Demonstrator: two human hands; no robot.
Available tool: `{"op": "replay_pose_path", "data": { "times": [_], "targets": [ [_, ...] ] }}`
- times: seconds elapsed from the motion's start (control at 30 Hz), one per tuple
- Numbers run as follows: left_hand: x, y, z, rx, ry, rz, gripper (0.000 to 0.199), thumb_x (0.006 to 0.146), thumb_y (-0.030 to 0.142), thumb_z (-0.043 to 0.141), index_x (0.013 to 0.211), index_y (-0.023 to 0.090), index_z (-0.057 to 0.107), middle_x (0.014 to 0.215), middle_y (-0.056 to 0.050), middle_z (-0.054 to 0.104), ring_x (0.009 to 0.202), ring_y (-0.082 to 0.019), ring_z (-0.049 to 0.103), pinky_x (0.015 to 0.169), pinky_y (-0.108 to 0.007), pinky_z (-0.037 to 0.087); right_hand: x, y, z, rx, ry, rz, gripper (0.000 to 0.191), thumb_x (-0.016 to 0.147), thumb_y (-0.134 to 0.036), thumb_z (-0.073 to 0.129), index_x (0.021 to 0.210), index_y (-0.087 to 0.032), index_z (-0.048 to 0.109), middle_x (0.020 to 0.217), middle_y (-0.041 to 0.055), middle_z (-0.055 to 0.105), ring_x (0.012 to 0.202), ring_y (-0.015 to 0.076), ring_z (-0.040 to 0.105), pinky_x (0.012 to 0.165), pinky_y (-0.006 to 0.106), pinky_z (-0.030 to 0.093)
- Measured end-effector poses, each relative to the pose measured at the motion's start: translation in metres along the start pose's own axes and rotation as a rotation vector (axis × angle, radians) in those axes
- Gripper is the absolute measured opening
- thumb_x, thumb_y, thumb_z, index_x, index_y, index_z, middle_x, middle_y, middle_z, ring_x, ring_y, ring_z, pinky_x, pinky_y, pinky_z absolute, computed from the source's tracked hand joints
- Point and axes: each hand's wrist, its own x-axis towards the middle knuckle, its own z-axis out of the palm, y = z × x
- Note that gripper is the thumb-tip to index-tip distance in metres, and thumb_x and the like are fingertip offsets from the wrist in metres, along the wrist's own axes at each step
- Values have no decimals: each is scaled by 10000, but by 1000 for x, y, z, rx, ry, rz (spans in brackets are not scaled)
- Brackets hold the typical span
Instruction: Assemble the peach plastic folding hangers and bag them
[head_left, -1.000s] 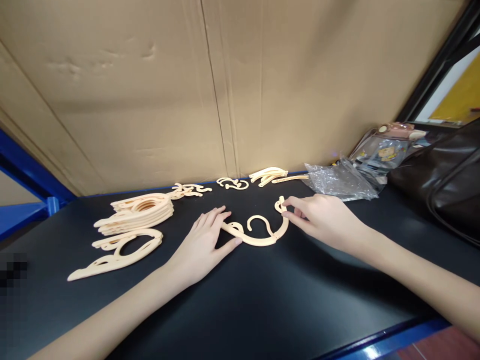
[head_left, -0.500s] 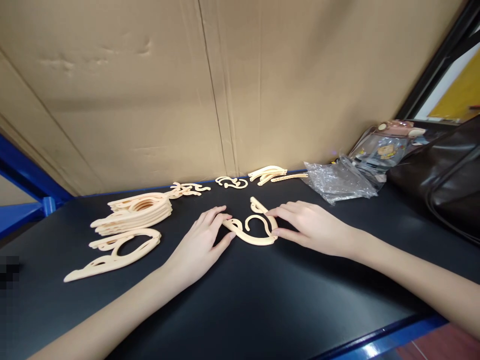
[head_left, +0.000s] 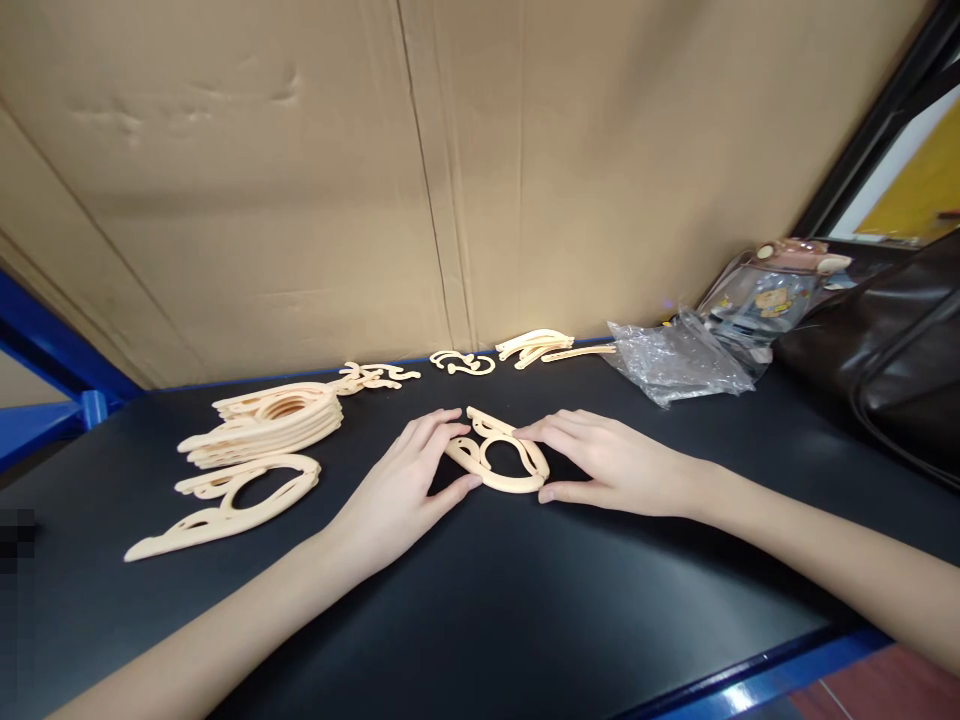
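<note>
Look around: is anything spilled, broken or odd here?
Nothing looks spilled or visibly broken; the partly hidden middle hanger shows no damage. Only the clear plastic bag, crumpled toward the right on the black table, looks untidy compared with the stacked hangers.

Cream folding hanger [head_left: 517, 484], folded, flat.

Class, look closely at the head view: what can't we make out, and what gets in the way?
All in the head view:
Left tip of the cream hanger: covered by fingers of the left hand.
Palm of the right hand: hidden by the back of that hand.
Exact count in the hanger stack: layers overlap.
Full shape of the dark bag: cut off by the right edge.
Details of the bottle's picture: too small.
</note>
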Motion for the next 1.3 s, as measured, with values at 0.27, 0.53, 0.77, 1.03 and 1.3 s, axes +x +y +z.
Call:
{"op": "replay_pose_path", "data": {
  "times": [0.27,0.53,0.77,1.03,1.3],
  "targets": [
    [1,6,-4,-25,-29,123,379,887,387,550,1239,267,477,1368,-41,466,1322,-231,363,1092,-433,363,0,0,3,3,-9,-25,370,944,-295,479,1293,-179,446,1225,91,578,1081,227,540,960,425,433],
    [1,8,-6,-12,-84,85,544,853,510,563,1315,257,425,1429,-63,405,1346,-256,336,1087,-444,362,0,0,3,13,8,-24,410,935,-243,492,1337,-208,414,1203,79,588,1041,212,548,918,397,459],
    [1,10,-9,20,-201,186,606,867,525,540,1368,241,351,1425,-66,425,1325,-242,366,1106,-452,309,0,0,3,14,30,-83,366,938,-221,486,1303,-207,457,1182,66,610,1028,192,560,917,366,459],
    [-5,20,-43,106,-329,100,615,726,472,692,1268,276,476,1159,-13,609,1068,-241,580,896,-331,475,-3,-3,-6,-30,51,-90,411,932,-249,497,1334,-190,434,1209,70,604,1008,195,571,902,373,481],
    [-26,-20,-102,283,-164,-188,593,643,577,634,1190,366,546,1215,60,598,1043,-272,602,832,-329,489,-3,-3,-6,-62,39,-76,352,947,-279,462,1282,-174,486,1183,84,624,997,206,589,889,385,498]
  ]
}}
